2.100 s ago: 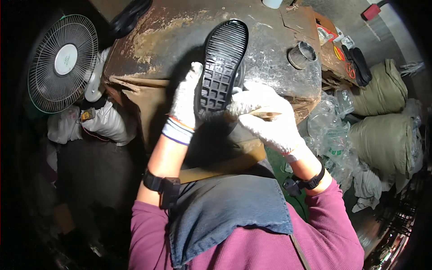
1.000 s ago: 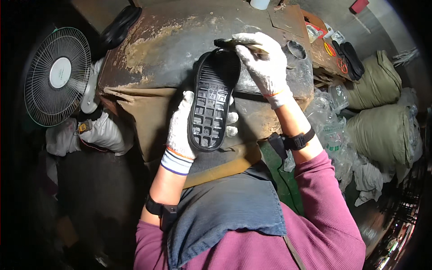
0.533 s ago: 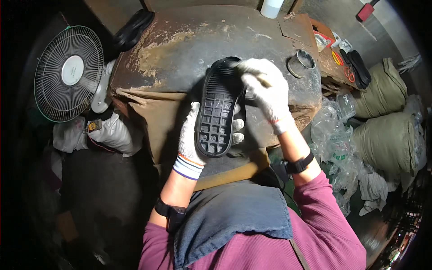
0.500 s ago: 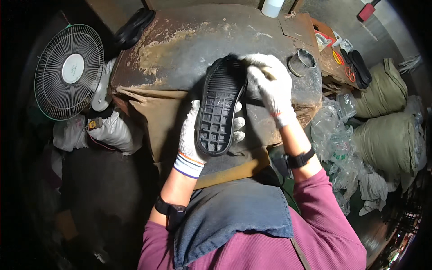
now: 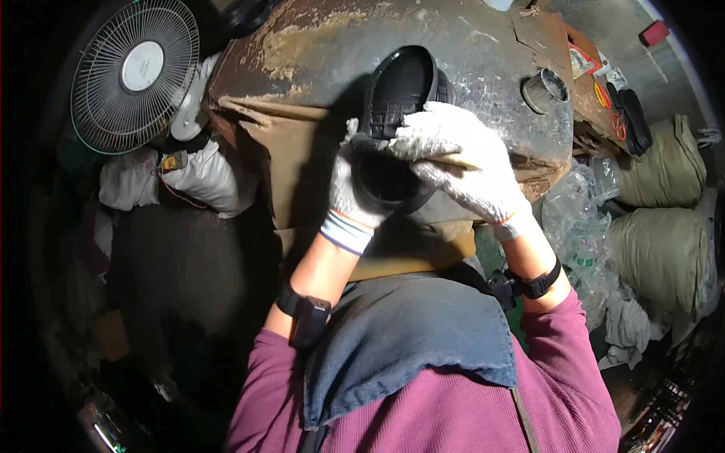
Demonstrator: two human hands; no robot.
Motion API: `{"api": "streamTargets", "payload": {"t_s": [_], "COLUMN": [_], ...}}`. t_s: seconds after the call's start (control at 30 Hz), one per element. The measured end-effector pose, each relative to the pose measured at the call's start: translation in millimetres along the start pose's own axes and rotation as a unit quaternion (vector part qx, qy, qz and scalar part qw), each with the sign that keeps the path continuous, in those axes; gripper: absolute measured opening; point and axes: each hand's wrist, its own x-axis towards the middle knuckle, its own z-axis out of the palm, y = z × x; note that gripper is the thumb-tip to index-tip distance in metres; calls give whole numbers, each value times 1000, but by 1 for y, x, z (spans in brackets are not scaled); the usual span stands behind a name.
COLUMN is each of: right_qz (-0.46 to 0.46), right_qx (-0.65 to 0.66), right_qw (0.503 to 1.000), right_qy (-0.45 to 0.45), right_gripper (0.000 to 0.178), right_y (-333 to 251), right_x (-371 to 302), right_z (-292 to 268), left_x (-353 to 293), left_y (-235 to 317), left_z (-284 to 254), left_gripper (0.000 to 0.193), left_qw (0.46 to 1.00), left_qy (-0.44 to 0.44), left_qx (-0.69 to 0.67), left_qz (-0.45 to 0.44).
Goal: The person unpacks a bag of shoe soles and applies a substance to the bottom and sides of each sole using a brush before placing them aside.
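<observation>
A black shoe (image 5: 404,79) is held over the workbench, its rounded toe pointing away from me and its dark opening toward me. A textured band crosses its upper. My left hand (image 5: 352,185), in a white knit glove, is closed around the near left side of the shoe; most of its fingers are hidden behind it. My right hand (image 5: 461,158), gloved the same way, is closed over the middle of the shoe from the right, its fingertips at the edge of the opening. Whether it also pinches something small cannot be seen.
A worn workbench (image 5: 483,75) spans the far side, with a metal can (image 5: 545,90) at its right. Beyond are orange-handled scissors (image 5: 619,125). A fan (image 5: 140,72) and white sacks (image 5: 204,177) stand left. Clear plastic bags (image 5: 578,234) and green bundles (image 5: 657,245) lie right.
The shoe has been turned over: its gridded sole faced me before, and now its upper and opening show. My right hand has come down from the toe end to its middle. The view has shifted.
</observation>
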Motion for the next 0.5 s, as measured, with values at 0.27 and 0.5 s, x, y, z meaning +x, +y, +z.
{"api": "streamTargets", "payload": {"t_s": [0.27, 0.5], "right_qz": [-2, 371], "right_qx": [-4, 359], "right_qw": [994, 855], "right_qy": [-106, -44], "right_gripper": [29, 16], "right_y": [-22, -40], "right_x": [-26, -7], "right_z": [-13, 11], "left_x": [-2, -13], "left_y": [43, 134], "left_z": [14, 0], "left_gripper": [85, 69], "left_qw": [969, 957], "left_qy": [-83, 152], "left_qx": [230, -197], "left_qz": [-32, -151]}}
